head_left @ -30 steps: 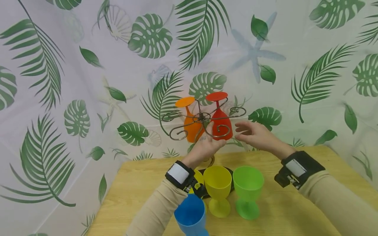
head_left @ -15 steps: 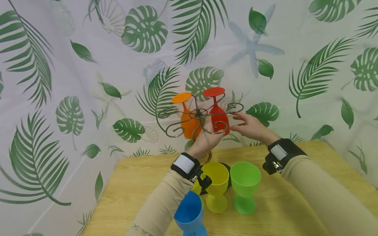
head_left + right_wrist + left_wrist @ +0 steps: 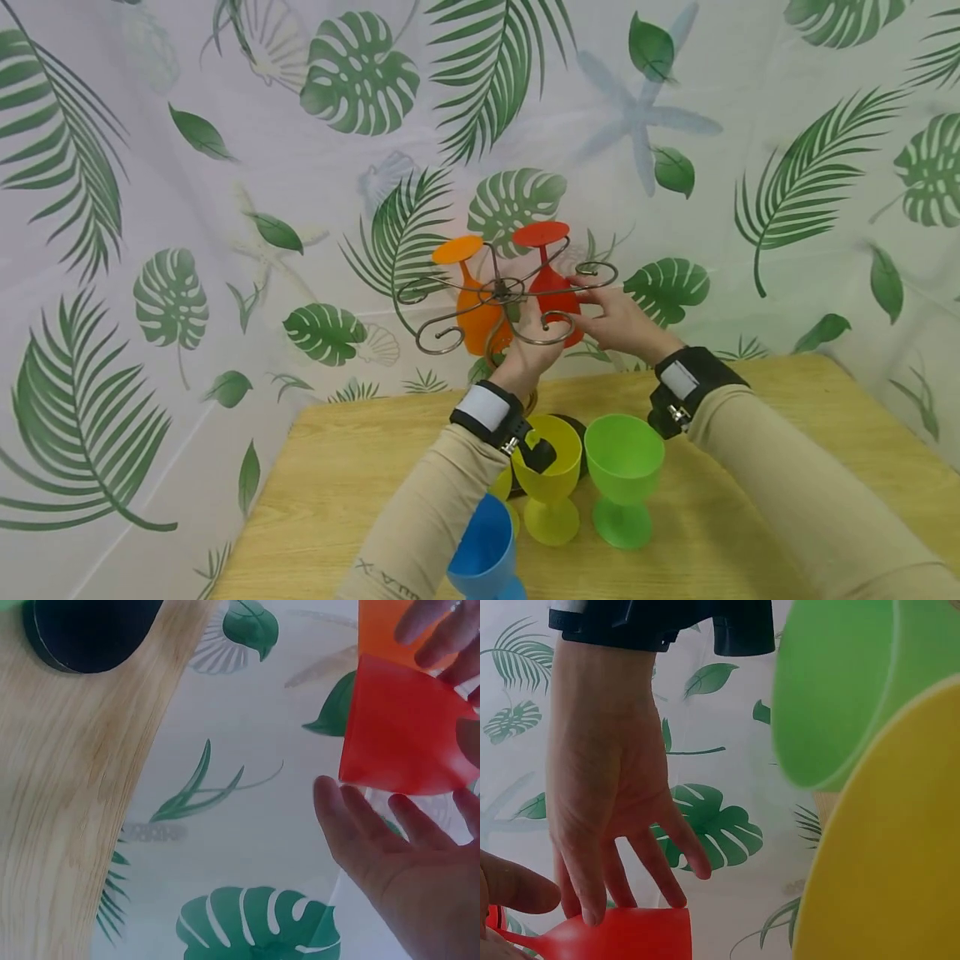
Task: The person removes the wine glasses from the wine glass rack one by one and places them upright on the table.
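A metal wire rack (image 3: 501, 290) with curled arms bears two upside-down goblets by their feet. The orange goblet (image 3: 476, 321) hangs left, the red goblet (image 3: 551, 292) right. My left hand (image 3: 531, 354) reaches up under the rack's arms and holds the red goblet's bowl between thumb and fingers, as the right wrist view shows. From the right, my right hand (image 3: 618, 321) touches the same bowl; its fingers (image 3: 360, 814) are extended along the bowl's side. The rack's wires partly hide the left fingers in the head view.
Upright on the wooden table (image 3: 337, 467) stand a green goblet (image 3: 625, 458), a yellow goblet (image 3: 551, 517), another yellow one (image 3: 501, 485) partly hidden, and a blue goblet (image 3: 483, 550). The rack's dark base (image 3: 581, 429) lies behind them. A leaf-patterned cloth (image 3: 300, 250) hangs behind the table.
My right hand has moved left, from beside the red goblet to touching its bowl. The left hand stays at the goblet while its forearm shifts slightly right.
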`<state>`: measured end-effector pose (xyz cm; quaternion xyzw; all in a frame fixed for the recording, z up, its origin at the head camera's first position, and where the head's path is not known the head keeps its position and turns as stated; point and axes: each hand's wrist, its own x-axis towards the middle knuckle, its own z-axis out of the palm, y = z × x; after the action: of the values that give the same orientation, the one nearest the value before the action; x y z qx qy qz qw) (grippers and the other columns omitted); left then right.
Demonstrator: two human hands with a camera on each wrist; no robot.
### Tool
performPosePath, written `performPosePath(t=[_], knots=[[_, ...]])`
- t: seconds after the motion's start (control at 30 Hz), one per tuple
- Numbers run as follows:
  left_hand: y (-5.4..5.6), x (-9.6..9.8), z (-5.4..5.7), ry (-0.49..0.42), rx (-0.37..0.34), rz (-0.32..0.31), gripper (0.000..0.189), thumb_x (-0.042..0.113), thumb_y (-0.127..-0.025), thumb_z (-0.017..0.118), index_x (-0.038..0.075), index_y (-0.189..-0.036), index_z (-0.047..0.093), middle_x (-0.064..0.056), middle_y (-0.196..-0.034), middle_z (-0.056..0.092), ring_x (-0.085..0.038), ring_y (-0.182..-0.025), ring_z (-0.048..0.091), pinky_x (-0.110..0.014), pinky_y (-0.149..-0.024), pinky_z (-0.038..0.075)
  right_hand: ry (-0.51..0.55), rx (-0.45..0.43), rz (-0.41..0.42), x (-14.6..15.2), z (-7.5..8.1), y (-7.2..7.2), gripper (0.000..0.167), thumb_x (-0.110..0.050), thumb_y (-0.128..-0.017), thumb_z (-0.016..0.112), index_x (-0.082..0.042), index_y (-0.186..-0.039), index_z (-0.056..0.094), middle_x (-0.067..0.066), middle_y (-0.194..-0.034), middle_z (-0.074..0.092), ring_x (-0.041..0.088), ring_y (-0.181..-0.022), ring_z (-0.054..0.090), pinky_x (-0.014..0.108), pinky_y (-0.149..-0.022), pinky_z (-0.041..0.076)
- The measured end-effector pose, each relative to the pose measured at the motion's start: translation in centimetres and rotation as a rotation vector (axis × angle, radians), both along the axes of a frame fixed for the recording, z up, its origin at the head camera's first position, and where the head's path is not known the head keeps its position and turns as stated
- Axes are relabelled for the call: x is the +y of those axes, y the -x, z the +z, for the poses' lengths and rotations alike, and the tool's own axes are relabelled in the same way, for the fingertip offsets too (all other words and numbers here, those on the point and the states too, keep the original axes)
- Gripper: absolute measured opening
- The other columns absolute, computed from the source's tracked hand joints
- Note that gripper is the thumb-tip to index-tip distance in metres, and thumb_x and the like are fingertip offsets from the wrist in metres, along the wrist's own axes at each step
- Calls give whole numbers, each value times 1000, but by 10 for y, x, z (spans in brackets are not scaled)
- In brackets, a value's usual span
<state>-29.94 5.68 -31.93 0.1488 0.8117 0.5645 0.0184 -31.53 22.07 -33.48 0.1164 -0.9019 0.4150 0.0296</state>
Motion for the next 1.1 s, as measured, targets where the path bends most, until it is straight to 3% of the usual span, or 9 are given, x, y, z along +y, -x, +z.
performPosePath(t=[0.07,0.17,0.37,0.5,0.73,0.83,1.0,1.1], knots=[[-1,0,1,32,-54,15,81,15,-100,56,6,-165,8,-24,-169,3,-37,-157,7,-49,-127,18,1,21,-2,-3,0,0,69,-26,-104,58,-10,-162,26,31,-153,44,34,-92,69,39,-75,62],[-2,0,2,39,-74,14,81,18,-100,57,7,-165,9,-23,-169,2,-36,-158,6,-49,-127,17,-9,46,-30,-6,1,0,66,-27,-104,58,-9,-161,29,31,-149,48,30,-83,69,35,-72,61],[-1,-1,4,141,-34,8,77,22,-101,55,7,-164,15,-20,-169,11,-31,-157,16,-44,-126,23,-54,60,-75,-5,2,0,68,-28,-104,58,-11,-162,27,31,-145,52,23,-70,66,26,-65,56],[-1,-3,5,152,-11,-20,75,19,-101,54,5,-164,15,-18,-169,15,-29,-157,17,-43,-126,24,-70,65,-81,-3,2,-1,68,-29,-104,58,-13,-162,27,30,-144,53,23,-68,67,27,-64,56],[-7,-9,6,3,-47,-108,75,13,-101,54,6,-164,14,-14,-171,14,-27,-158,13,-45,-127,21,-4,54,-60,1,1,-5,66,-29,-104,59,-14,-161,31,30,-144,52,39,-97,70,40,-74,63],[-8,-10,4,-15,-62,-121,76,13,-100,56,3,-163,15,-15,-171,14,-27,-158,13,-46,-126,22,6,50,-46,4,-1,-7,66,-29,-104,60,-16,-161,30,30,-144,52,42,-104,69,41,-77,63],[-8,-7,2,51,-60,-86,77,15,-99,60,4,-163,19,-14,-169,22,-26,-154,26,-43,-122,34,-24,64,-32,8,-3,-9,66,-26,-104,61,-17,-161,29,31,-143,53,42,-105,69,41,-77,63],[-9,-7,3,94,-48,-60,76,16,-97,61,2,-161,23,-15,-166,28,-28,-150,34,-44,-119,38,-45,80,-23,7,-4,-10,65,-23,-103,62,-16,-159,30,31,-142,53,46,-112,66,48,-87,61]])
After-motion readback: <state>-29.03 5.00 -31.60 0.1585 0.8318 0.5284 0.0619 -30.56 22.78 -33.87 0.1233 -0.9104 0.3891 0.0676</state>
